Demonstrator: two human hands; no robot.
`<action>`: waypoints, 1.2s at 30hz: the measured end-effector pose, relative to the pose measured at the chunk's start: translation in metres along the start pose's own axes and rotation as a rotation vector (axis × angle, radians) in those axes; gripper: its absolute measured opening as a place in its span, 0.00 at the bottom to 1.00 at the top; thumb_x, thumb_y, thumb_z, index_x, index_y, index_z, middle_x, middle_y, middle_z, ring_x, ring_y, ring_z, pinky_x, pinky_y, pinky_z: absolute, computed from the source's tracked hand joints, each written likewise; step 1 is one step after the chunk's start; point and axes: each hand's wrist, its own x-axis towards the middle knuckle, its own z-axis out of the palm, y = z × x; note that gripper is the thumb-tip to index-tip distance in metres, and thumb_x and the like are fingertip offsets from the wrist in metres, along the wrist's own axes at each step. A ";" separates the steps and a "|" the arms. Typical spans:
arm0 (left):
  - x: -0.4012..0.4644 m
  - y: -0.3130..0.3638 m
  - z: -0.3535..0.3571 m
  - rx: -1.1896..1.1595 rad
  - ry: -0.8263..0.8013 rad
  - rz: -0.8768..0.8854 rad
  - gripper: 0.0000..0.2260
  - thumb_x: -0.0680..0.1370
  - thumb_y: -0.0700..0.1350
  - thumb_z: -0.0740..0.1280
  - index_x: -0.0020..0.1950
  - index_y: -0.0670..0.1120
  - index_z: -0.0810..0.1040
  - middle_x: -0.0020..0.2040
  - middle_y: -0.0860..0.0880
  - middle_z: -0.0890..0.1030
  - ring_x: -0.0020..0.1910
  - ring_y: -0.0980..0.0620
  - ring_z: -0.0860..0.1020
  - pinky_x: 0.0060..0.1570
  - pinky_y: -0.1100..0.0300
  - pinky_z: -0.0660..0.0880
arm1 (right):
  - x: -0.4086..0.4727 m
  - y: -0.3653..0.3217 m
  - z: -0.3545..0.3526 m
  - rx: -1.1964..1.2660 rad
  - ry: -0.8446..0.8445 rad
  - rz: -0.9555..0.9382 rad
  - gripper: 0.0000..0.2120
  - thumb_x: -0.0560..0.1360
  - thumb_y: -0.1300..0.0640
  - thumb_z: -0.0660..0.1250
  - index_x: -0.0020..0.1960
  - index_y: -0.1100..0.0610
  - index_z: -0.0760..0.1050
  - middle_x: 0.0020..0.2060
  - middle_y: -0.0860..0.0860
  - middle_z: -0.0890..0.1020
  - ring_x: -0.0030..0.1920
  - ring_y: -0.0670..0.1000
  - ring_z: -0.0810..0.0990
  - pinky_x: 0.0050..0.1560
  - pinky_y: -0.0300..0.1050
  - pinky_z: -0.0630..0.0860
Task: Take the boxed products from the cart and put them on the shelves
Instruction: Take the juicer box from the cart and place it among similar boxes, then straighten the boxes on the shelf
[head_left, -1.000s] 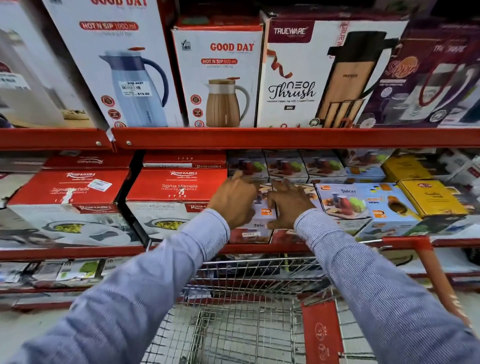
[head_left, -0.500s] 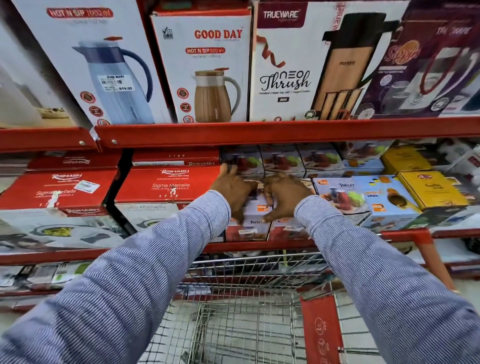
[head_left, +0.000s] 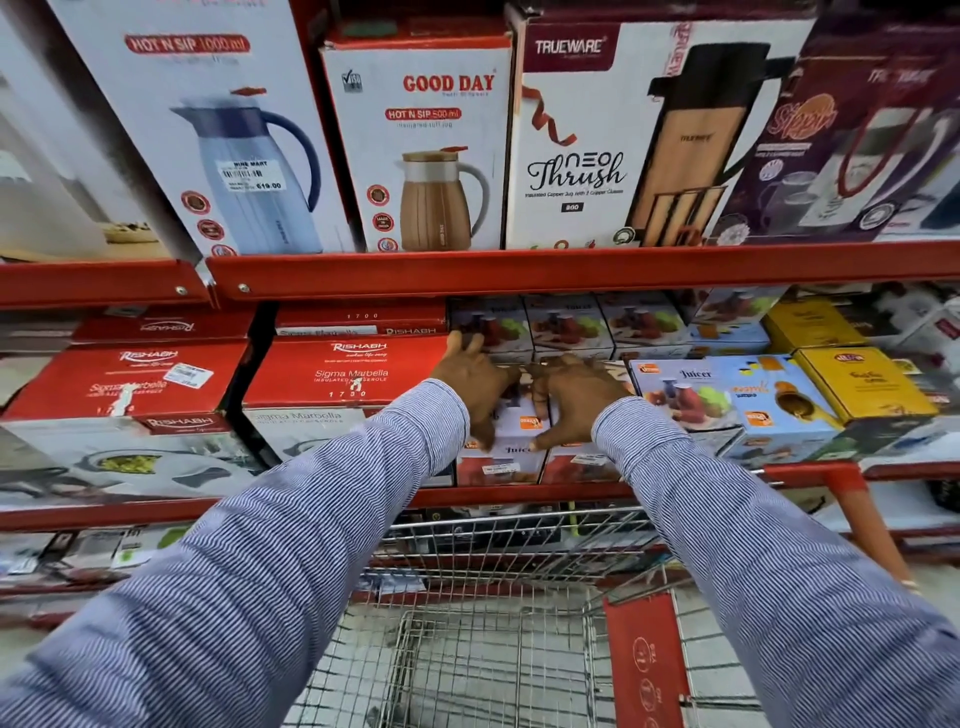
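Both your hands are stretched over the cart (head_left: 498, 613) to the middle shelf (head_left: 519, 493). Your left hand (head_left: 475, 382) lies flat on top of a juicer box (head_left: 498, 457) at the shelf's front edge, fingers spread toward the row behind, thumb hanging down its front face. Your right hand (head_left: 576, 395) rests on the neighbouring juicer box (head_left: 579, 465), its grip likewise spread, thumb angled down the front. Neither hand is closed around anything; the palms press on the box tops.

The two boxes stand side by side, touching, with more juicer boxes (head_left: 566, 325) in the row behind and another (head_left: 680, 400) just to the right. Red casserole boxes (head_left: 348, 374) sit just left of them, yellow boxes (head_left: 862, 384) further right. On the upper shelf (head_left: 519, 270) stand tall jug boxes (head_left: 426, 150).

The cart's wire basket below your sleeves shows no boxes in the visible part.
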 end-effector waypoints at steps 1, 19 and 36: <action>-0.001 0.000 0.000 0.002 0.000 0.002 0.44 0.61 0.64 0.76 0.72 0.52 0.66 0.63 0.43 0.79 0.70 0.36 0.63 0.70 0.37 0.56 | 0.001 0.000 0.001 -0.008 -0.013 0.006 0.20 0.59 0.39 0.74 0.40 0.51 0.73 0.69 0.51 0.72 0.66 0.58 0.68 0.69 0.62 0.61; -0.194 -0.062 0.151 -1.287 0.756 -0.815 0.15 0.72 0.47 0.75 0.56 0.45 0.80 0.46 0.45 0.85 0.46 0.45 0.83 0.46 0.57 0.77 | -0.034 -0.136 0.034 1.215 0.343 0.269 0.26 0.72 0.57 0.70 0.68 0.55 0.68 0.64 0.52 0.76 0.63 0.50 0.76 0.58 0.41 0.73; -0.175 -0.089 0.172 -1.302 0.466 -0.721 0.26 0.70 0.51 0.75 0.64 0.45 0.71 0.45 0.48 0.81 0.35 0.52 0.77 0.43 0.60 0.71 | -0.026 -0.161 0.031 1.176 0.258 0.393 0.31 0.71 0.74 0.61 0.72 0.59 0.64 0.70 0.55 0.71 0.69 0.53 0.71 0.66 0.43 0.69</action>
